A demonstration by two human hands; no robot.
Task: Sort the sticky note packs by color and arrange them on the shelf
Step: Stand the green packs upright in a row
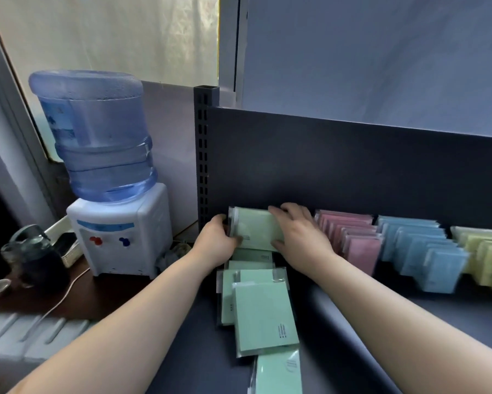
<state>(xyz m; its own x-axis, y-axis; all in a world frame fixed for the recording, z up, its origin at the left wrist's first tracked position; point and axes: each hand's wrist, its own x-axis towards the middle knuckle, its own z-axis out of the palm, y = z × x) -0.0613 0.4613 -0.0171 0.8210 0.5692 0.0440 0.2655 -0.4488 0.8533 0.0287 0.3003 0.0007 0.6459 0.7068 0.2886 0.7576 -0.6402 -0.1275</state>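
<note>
A bundle of green sticky note packs (254, 228) stands upright against the dark back panel at the shelf's left end. My left hand (219, 241) grips its left edge and my right hand (298, 234) grips its right side and top. More green packs (263, 314) lie flat and overlapping in a line toward me on the dark shelf (409, 322). To the right stand tidy rows of pink packs (352, 237), blue packs (421, 248) and yellow packs (486, 251).
A slotted dark upright post (202, 155) marks the shelf's left end. Beyond it a water dispenser (117, 223) with a blue bottle stands on a brown side table, with glass jars (28, 251) and a white cable beside it.
</note>
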